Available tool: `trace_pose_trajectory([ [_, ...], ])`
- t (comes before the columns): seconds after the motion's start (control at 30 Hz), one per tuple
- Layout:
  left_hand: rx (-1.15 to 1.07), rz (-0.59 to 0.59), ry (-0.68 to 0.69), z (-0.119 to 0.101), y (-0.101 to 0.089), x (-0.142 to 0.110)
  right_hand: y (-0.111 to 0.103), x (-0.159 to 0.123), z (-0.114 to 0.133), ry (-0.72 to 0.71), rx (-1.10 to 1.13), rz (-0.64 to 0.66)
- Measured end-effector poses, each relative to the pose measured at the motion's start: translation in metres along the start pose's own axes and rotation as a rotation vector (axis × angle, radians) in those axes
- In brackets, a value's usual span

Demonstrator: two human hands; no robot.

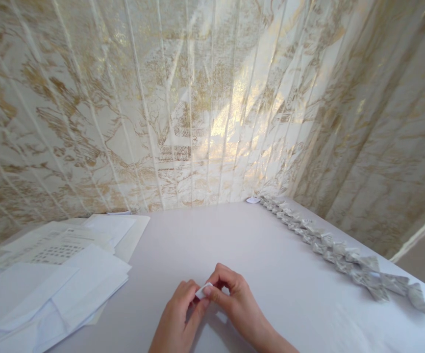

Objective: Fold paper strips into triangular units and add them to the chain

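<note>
A small folded piece of white paper (202,291) is pinched between my two hands, just above the near middle of the white table (205,240). My left hand (183,311) grips its left and lower side between thumb and fingers. From the right, my right hand (234,296) holds it with the thumb on top and the index finger curled behind. Most of the paper is covered by the fingertips, so its full shape is hidden.
Loose white sheets (98,274) lie in a pile on the left, among them a printed page (60,247). Rows of folded grey paper pieces (330,247) run along the right edge. A small white paper piece (252,200) sits at the back, below the patterned curtain (183,108).
</note>
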State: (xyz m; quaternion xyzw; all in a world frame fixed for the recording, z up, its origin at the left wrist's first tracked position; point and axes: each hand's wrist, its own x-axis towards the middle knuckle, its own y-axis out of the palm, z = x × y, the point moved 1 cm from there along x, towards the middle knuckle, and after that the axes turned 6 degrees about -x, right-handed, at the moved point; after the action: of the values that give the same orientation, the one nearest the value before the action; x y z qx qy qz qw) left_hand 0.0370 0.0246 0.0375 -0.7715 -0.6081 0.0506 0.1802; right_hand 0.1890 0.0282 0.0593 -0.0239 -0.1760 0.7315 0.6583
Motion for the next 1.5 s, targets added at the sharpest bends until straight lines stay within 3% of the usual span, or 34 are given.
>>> trace_pose_trajectory([
  [0.33,-0.013,0.037,-0.046,-0.006,-0.002,-0.002,0.001,0.000,-0.004,0.012,0.016,0.039],
  [0.53,-0.034,-0.017,-0.022,-0.003,0.001,-0.003,0.000,0.000,-0.001,-0.004,-0.037,0.050],
  [0.73,-0.042,0.054,-0.001,-0.008,-0.001,-0.002,-0.002,-0.002,0.005,-0.046,-0.052,0.033],
  [0.87,-0.098,0.036,-0.049,-0.009,0.000,-0.003,-0.002,0.000,0.000,0.015,-0.013,0.010],
  [1.03,-0.165,-0.036,-0.002,-0.004,0.000,-0.002,-0.008,0.005,-0.009,0.114,-0.014,-0.015],
  [1.2,-0.086,0.022,0.097,0.000,-0.005,-0.001,-0.009,0.004,-0.007,0.102,-0.068,0.038],
  [1.5,-0.091,-0.102,0.114,0.006,-0.013,0.007,-0.009,0.000,0.000,0.006,-0.037,0.091],
])
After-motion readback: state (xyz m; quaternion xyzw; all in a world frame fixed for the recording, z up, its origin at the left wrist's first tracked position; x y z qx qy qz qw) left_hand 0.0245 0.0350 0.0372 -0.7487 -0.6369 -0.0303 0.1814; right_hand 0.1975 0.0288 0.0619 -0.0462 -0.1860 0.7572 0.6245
